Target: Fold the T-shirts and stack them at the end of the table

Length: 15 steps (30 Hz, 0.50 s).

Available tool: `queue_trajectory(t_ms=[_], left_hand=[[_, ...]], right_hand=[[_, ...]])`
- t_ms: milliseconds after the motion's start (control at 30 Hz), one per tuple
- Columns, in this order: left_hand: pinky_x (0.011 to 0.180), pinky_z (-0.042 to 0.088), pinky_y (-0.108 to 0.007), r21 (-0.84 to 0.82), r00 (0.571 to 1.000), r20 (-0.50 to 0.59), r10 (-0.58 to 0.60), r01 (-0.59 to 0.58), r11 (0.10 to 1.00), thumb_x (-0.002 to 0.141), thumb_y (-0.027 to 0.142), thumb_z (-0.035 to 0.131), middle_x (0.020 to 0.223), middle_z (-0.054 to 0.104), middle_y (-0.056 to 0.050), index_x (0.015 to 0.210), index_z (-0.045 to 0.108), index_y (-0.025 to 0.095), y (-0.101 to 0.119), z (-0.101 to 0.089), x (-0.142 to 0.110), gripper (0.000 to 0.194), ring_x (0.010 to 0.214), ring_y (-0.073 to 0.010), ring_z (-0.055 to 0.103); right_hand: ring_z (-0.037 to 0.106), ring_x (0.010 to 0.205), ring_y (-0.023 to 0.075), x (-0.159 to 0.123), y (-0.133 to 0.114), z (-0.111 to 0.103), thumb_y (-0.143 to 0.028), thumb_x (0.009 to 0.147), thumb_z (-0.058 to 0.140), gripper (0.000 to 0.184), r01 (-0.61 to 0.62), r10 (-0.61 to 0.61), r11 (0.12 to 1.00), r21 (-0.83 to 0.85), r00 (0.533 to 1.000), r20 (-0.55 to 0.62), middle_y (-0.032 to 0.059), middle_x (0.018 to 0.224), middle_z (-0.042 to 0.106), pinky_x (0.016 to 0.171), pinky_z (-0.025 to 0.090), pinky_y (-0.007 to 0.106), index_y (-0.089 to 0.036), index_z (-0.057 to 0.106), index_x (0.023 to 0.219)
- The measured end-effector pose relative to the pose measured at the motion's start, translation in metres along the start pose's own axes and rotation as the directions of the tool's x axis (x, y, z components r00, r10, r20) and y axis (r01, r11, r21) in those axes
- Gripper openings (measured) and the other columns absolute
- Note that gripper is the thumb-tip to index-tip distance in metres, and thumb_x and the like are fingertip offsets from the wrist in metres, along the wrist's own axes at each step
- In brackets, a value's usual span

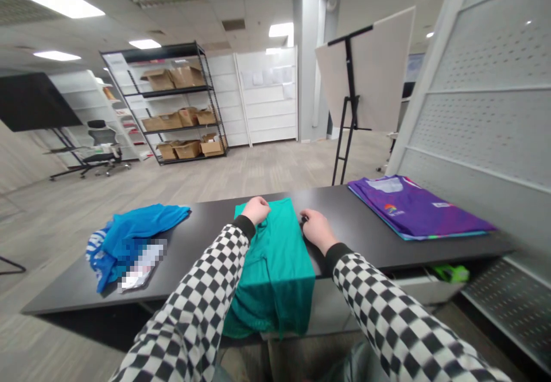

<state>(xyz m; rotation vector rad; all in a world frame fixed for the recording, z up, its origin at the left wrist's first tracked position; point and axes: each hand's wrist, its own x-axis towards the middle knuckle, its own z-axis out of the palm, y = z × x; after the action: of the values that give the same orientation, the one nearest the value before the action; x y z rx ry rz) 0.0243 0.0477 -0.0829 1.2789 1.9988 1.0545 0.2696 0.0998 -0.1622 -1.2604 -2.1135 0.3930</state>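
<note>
A green garment (284, 255) lies partly folded on the table in front of me, its lower part hanging over the near edge. My left hand (257, 210) is on its upper left part, fingers pinched together on the cloth. Just beyond the garment's right edge is my right hand (317, 230), its fingers curled closed. Whatever those fingers hold, if anything, is too small to make out. The checkered sleeves hide some of the garment's left side.
On the dark table (202, 244), a crumpled blue garment (138, 230) and a blurred white item (144, 264) lie left. Folded purple shirts (413, 209) are stacked right. A perforated white panel (486, 118) borders the right side. An easel (350, 106) stands behind the table.
</note>
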Motion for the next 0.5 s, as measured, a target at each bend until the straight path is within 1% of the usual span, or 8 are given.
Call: queue_trajectory(t_ms=[67, 133, 200, 267, 333, 400, 467, 500], left_hand=[[0.066, 0.06, -0.033, -0.095, 0.995, 0.097, -0.012, 0.022, 0.995, 0.076, 0.022, 0.094, 0.082, 0.07, -0.007, 0.097, 0.072, 0.018, -0.001, 0.025, -0.007, 0.031, 0.072, -0.0213, 0.07], [0.069, 0.064, -0.034, -0.19, 0.977, 0.212, -0.003, 0.044, 0.981, 0.079, 0.033, 0.097, 0.093, 0.075, -0.01, 0.113, 0.073, 0.016, -0.004, 0.033, -0.013, 0.044, 0.075, -0.0216, 0.075], [0.074, 0.068, -0.037, -0.317, 0.941, 0.335, 0.042, 0.07, 0.946, 0.085, 0.044, 0.095, 0.108, 0.079, -0.015, 0.126, 0.072, 0.017, -0.009, 0.023, -0.013, 0.055, 0.083, -0.0238, 0.08], [0.079, 0.07, -0.038, -0.442, 0.926, 0.358, 0.115, 0.06, 0.895, 0.093, 0.049, 0.086, 0.123, 0.08, -0.018, 0.133, 0.071, 0.018, -0.018, -0.003, -0.003, 0.053, 0.092, -0.026, 0.083], [0.081, 0.069, -0.038, -0.438, 0.969, 0.197, 0.149, -0.049, 0.898, 0.099, 0.046, 0.075, 0.125, 0.081, -0.019, 0.129, 0.071, 0.018, -0.032, -0.036, 0.016, 0.042, 0.096, -0.0259, 0.083], [0.089, 0.068, -0.039, -0.23, 0.987, -0.044, 0.153, -0.159, 0.96, 0.098, 0.038, 0.069, 0.117, 0.083, -0.018, 0.12, 0.072, 0.017, -0.052, -0.065, 0.037, 0.03, 0.098, -0.0255, 0.082], [0.105, 0.064, -0.044, -0.123, 0.975, -0.142, 0.169, -0.187, 0.975, 0.092, 0.03, 0.067, 0.117, 0.084, -0.016, 0.114, 0.074, 0.018, -0.076, -0.082, 0.054, 0.026, 0.11, -0.0271, 0.079], [0.112, 0.061, -0.045, -0.103, 0.973, -0.151, 0.175, -0.192, 0.976, 0.089, 0.027, 0.067, 0.117, 0.084, -0.014, 0.112, 0.075, 0.018, -0.087, -0.086, 0.061, 0.026, 0.115, -0.0278, 0.078]], right_hand=[[0.078, 0.123, 0.0302, 0.0, -0.001, -0.001, -0.008, 0.09, 0.059, 0.044, -0.003, 0.003, 1.0, -0.017, 1.0, 0.013, 0.0111, 0.128, 0.086, 0.11, 0.057, 0.039, -0.024, 0.085, 0.121], [0.078, 0.123, 0.0294, 0.001, -0.003, -0.002, -0.007, 0.09, 0.058, 0.044, -0.007, 0.007, 0.999, -0.031, 1.0, 0.022, 0.011, 0.128, 0.086, 0.11, 0.057, 0.038, -0.023, 0.085, 0.121], [0.078, 0.123, 0.0283, 0.001, -0.003, -0.002, -0.007, 0.091, 0.058, 0.043, 0.002, -0.002, 0.999, -0.039, 1.0, 0.02, 0.0102, 0.127, 0.086, 0.109, 0.056, 0.037, -0.023, 0.085, 0.12], [0.078, 0.122, 0.0285, 0.0, -0.003, -0.002, -0.009, 0.093, 0.058, 0.04, 0.015, -0.015, 0.999, -0.043, 1.0, 0.017, 0.0095, 0.127, 0.087, 0.108, 0.056, 0.036, -0.024, 0.085, 0.119], [0.078, 0.121, 0.0298, -0.001, -0.005, -0.002, -0.013, 0.097, 0.058, 0.036, 0.025, -0.024, 0.999, -0.044, 1.0, 0.02, 0.0096, 0.127, 0.086, 0.106, 0.056, 0.038, -0.024, 0.085, 0.117], [0.077, 0.121, 0.0312, -0.003, -0.007, -0.003, -0.019, 0.102, 0.057, 0.032, 0.042, -0.041, 0.998, -0.051, 0.999, 0.026, 0.0101, 0.128, 0.086, 0.105, 0.055, 0.04, -0.023, 0.084, 0.119], [0.076, 0.121, 0.0322, -0.002, -0.012, -0.003, -0.025, 0.108, 0.056, 0.031, 0.054, -0.052, 0.996, -0.073, 0.998, 0.027, 0.0109, 0.128, 0.085, 0.105, 0.053, 0.041, -0.023, 0.083, 0.122], [0.075, 0.12, 0.0326, 0.0, -0.015, -0.003, -0.029, 0.11, 0.056, 0.03, 0.056, -0.053, 0.994, -0.091, 0.998, 0.031, 0.0112, 0.126, 0.085, 0.104, 0.052, 0.042, -0.023, 0.082, 0.123]])
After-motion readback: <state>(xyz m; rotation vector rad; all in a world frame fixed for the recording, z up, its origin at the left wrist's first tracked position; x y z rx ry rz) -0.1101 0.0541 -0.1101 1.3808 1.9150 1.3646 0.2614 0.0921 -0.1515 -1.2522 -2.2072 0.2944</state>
